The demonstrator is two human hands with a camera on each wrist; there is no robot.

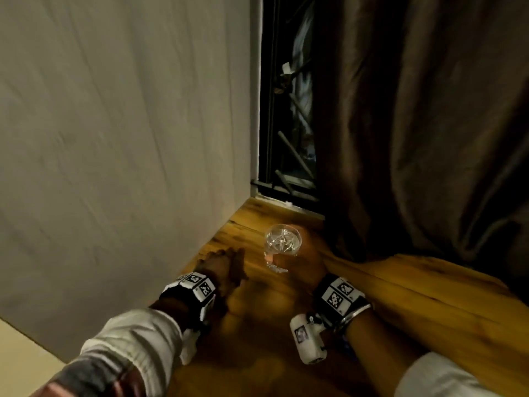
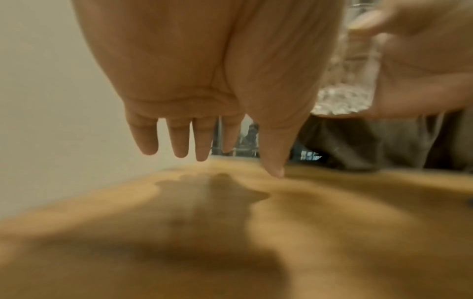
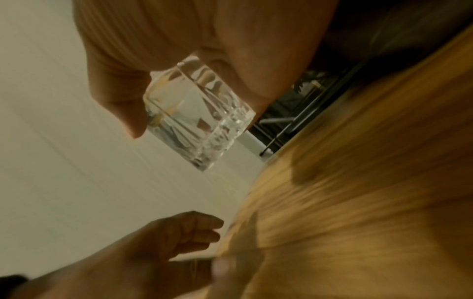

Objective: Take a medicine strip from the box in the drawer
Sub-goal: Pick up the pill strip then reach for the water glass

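Observation:
My right hand (image 1: 300,253) grips a clear cut-glass tumbler (image 1: 282,245) and holds it just above the wooden top (image 1: 400,305). In the right wrist view the tumbler (image 3: 197,121) sits tilted between thumb and fingers, its thick base lowest. My left hand (image 1: 226,263) hovers over the wood to the left of the glass, fingers straight and loosely spread, holding nothing. The left wrist view shows those fingers (image 2: 179,139) pointing down above the wooden top (image 2: 332,232), with the tumbler (image 2: 350,81) at upper right. No drawer, box or medicine strip shows in any view.
A pale wall (image 1: 128,138) runs along the left edge of the wood. A dark window (image 1: 286,110) stands at the far end, with a heavy brown curtain (image 1: 415,124) hanging down onto the wood on the right.

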